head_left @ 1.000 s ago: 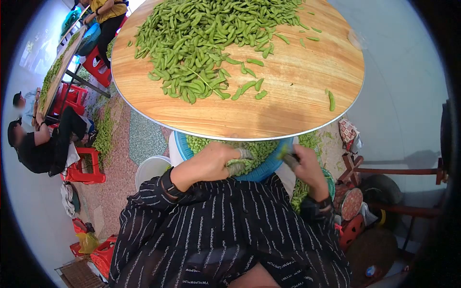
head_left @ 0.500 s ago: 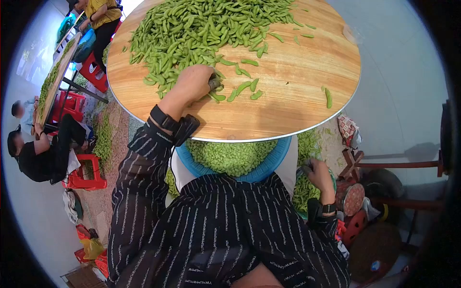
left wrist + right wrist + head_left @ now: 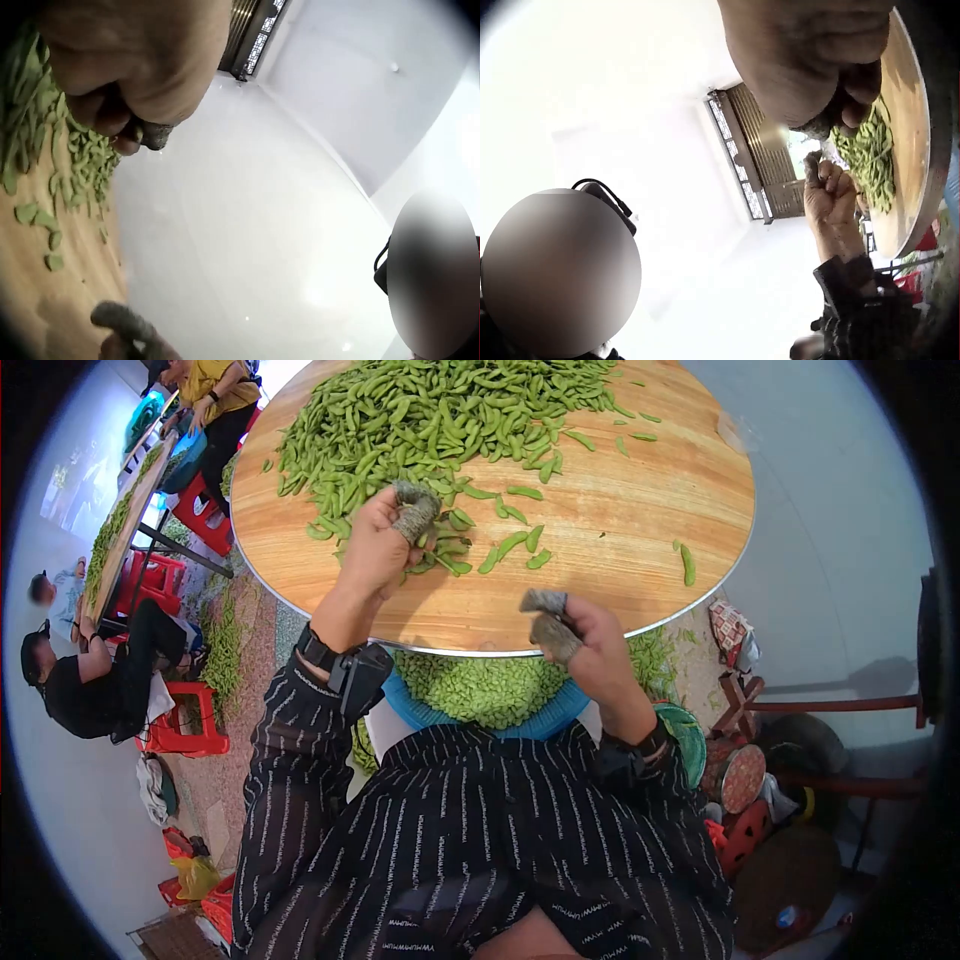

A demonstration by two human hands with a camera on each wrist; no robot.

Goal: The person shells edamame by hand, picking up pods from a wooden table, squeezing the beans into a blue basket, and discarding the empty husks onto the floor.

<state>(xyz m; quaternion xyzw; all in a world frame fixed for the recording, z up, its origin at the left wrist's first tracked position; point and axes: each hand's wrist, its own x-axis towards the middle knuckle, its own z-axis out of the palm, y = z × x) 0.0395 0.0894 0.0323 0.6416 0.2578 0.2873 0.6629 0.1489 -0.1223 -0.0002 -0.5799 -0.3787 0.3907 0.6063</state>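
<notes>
We see the left hand (image 3: pixel 378 550) raised over the near part of the round wooden table (image 3: pixel 610 575), its fingers (image 3: pixel 415 510) curled in tight. The fingertips wear grey, rough-looking wraps, and they seem to pinch something green at the edge of the pod heap (image 3: pixel 430 420), though we cannot tell for sure whether a pod is held. The hand hangs right above the loose pods at the heap's near edge.

The right hand (image 3: pixel 585 645) sits lower, just past the table's metal-rimmed edge, over the blue basin (image 3: pixel 560 710). Its fingers (image 3: pixel 548 622) are also bent inward, thumb and forefinger covered in the same grey, coarse wraps. From the head view we cannot make out anything between them, and the right wrist view shows only a curled fist close up.

The pods are long, flat and slightly curved, bright green with a matte skin, piled thick across the far half of the table with a few strays (image 3: pixel 688 563) lying apart on bare wood. The wood is pale and smooth with a visible grain. The basin holds a mound of small, pale green shelled beans (image 3: pixel 480 690). The sleeves (image 3: pixel 300 760) are dark cloth with thin white stripes.
</notes>
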